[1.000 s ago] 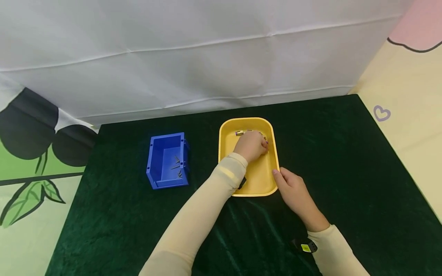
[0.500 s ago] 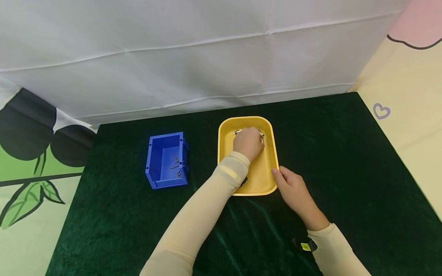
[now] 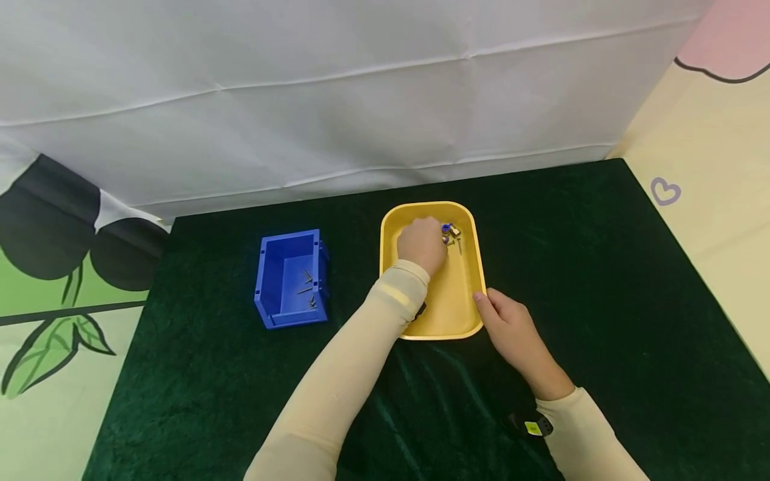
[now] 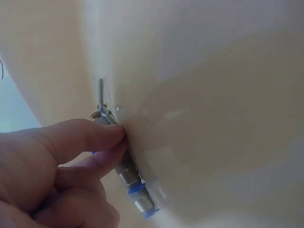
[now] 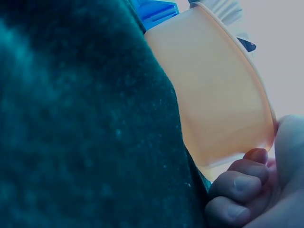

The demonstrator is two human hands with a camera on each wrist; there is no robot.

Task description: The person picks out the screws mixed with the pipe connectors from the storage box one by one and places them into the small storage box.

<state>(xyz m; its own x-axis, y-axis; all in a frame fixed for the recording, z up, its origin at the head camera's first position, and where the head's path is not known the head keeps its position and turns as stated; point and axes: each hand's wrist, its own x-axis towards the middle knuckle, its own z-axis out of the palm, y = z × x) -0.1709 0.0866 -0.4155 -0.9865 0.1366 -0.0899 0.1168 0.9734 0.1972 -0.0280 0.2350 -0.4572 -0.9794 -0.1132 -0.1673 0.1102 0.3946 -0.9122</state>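
Note:
My left hand [image 3: 423, 244] reaches into the far left part of the yellow tray [image 3: 454, 307]. In the left wrist view its thumb and forefinger pinch together at a small screw [image 4: 110, 116], whose end is hidden by the fingertips. A second screw [image 4: 100, 92] stands out just beyond, and metal tube fittings with blue rings [image 4: 127, 176] lie behind the fingers. To the right of this hand, more fittings [image 3: 455, 231] and a thin screw [image 3: 460, 246] lie on the tray floor. My right hand [image 3: 511, 334] grips the tray's near right rim, thumb on top and fingers curled against the outer wall.
A blue open-front bin [image 3: 291, 279] stands left of the tray, with several screws [image 3: 305, 290] inside. Dark green velvet cloth [image 3: 198, 374] covers the table. A white curtain [image 3: 361, 133] hangs along the back edge.
Inside the tray my left hand has moved left from the right side, uncovering fittings and screws there. The right hand keeps its grip on the rim, and the bin stays put.

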